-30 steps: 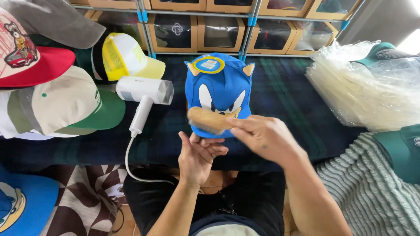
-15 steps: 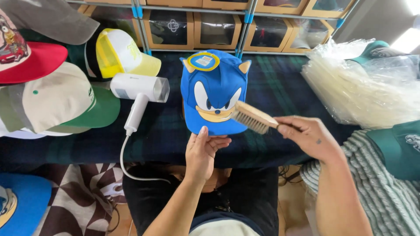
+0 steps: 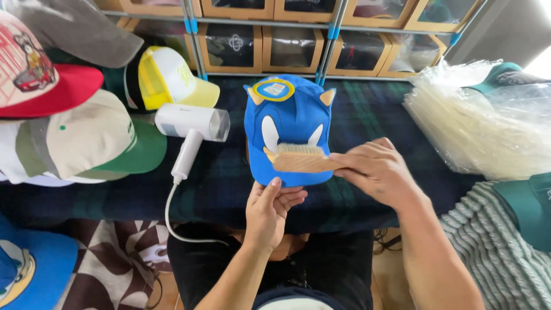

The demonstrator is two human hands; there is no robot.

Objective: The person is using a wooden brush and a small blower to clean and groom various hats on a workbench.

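Observation:
A blue character cap (image 3: 287, 117) with small ears and a round sticker on its brim lies on the dark plaid table (image 3: 367, 109). My left hand (image 3: 270, 209) grips the cap's near edge with the thumb on top. My right hand (image 3: 376, 169) holds a wooden brush (image 3: 301, 159) by its handle, with the bristled head lying across the front of the cap.
A white hair dryer (image 3: 192, 129) with its cord lies left of the cap. Several caps (image 3: 86, 138) are piled at the left, a yellow one (image 3: 166, 77) behind. A stack of clear plastic bags (image 3: 488, 123) sits right. Box shelves (image 3: 287, 46) line the back.
My right hand has swung the brush from the cap's right side back onto the cap's front. The left hand keeps its hold on the cap's near edge.

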